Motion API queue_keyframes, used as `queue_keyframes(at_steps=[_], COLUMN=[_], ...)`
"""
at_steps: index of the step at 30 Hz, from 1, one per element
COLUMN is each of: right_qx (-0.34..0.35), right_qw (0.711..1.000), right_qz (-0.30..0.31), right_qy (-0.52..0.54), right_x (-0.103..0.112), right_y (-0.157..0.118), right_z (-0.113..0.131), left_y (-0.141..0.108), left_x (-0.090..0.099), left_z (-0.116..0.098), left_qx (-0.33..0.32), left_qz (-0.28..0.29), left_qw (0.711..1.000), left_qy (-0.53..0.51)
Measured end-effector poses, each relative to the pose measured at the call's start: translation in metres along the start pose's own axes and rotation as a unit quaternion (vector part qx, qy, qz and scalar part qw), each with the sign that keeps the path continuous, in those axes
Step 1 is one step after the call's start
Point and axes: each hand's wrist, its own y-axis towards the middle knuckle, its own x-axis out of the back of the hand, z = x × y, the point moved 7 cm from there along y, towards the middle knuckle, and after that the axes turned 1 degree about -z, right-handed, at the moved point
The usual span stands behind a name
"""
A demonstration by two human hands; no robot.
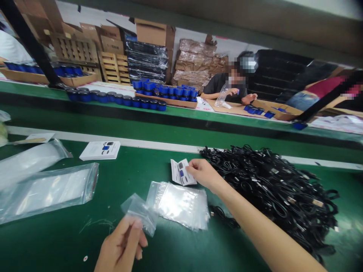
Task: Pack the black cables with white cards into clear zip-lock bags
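My left hand [120, 243] pinches a small clear plastic zip bag [138, 213] near the bottom of the view, above the green work surface [62, 241]. My right hand [202, 174] grips the edge of a small folded white leaflet [181, 172] printed with blue and black pictures. Just below that hand lies a stack of clear zip bags [178, 206]. To its right is a big heap of coiled black cables [272, 192] with metal plugs, and a loose black cable [222, 217] lies below my right forearm.
At left lie larger clear plastic bags [42, 192] and a stack of white leaflets [100, 150]. Beyond a raised green shelf [181, 117] stand rows of blue-lidded jars [116, 99]. A co-worker [224, 85] sits behind it, with cartons and pallets farther back.
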Motion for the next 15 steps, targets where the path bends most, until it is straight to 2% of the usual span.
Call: queue_keyframes(at_steps=[3, 6, 8, 10, 12, 15], right_qx=[0.059, 0.171, 0.243, 0.296, 0.33, 0.312], right_qw=[0.998, 0.984, 0.967, 0.951, 0.94, 0.943], right_qz=[-0.014, 0.027, 0.017, -0.018, -0.058, -0.12], right_qy=[0.012, -0.032, -0.073, -0.083, -0.061, 0.001], right_x=[0.0, -0.029, -0.052, -0.073, -0.087, -0.096], right_y=[-0.046, -0.094, -0.114, -0.123, -0.125, -0.128], right_z=[0.021, 0.042, 0.048, 0.051, 0.052, 0.048], left_y=[0.011, 0.017, 0.017, 0.015, 0.012, 0.009], left_x=[0.007, 0.011, 0.01, 0.009, 0.012, 0.02], left_z=[0.01, 0.012, 0.006, -0.006, -0.02, -0.033], left_qx=[0.064, 0.101, 0.11, 0.082, 0.021, -0.039], left_qz=[-0.008, -0.041, -0.065, -0.09, -0.126, -0.178], left_qw=[0.996, 0.986, 0.982, 0.988, 0.992, 0.979], left_qy=[-0.067, -0.126, -0.138, -0.098, -0.008, 0.087])
